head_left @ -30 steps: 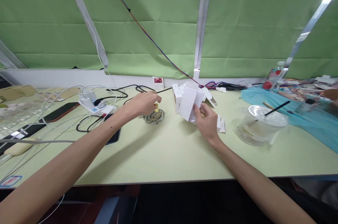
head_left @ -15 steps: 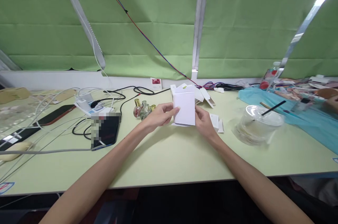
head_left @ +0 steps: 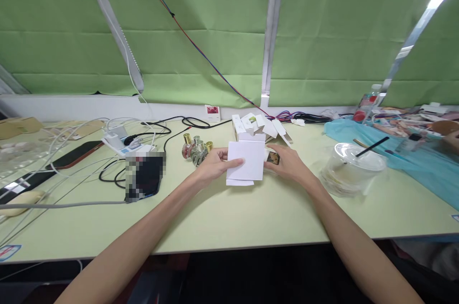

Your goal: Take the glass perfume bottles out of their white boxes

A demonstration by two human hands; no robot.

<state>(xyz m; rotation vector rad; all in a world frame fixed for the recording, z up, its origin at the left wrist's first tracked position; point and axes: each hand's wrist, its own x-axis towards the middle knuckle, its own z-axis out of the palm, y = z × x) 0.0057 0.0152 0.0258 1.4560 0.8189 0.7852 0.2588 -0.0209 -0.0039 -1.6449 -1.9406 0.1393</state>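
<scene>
A white card box (head_left: 245, 163) with its flaps out is gripped by my left hand (head_left: 214, 165), thumb across its front face. Just right of the box, my right hand (head_left: 287, 163) has its fingers closed round a small dark item with a gold pattern (head_left: 273, 157). Small round glass bottles with gold and silver caps (head_left: 197, 151) stand left of the box, beyond my left hand. Behind the box lie several opened white cartons (head_left: 251, 123).
A clear plastic tub (head_left: 351, 170) with a black stick is at the right, beside a blue cloth (head_left: 412, 160) and a bottle (head_left: 367, 103). Phones (head_left: 145, 177), a power strip (head_left: 139, 151) and tangled cables fill the left. Another person's hand (head_left: 452, 140) shows at the right edge.
The white box has moved down and slightly left with my left hand. My right hand has moved away from the box's edge, and the dark patterned item now shows in its fingers.
</scene>
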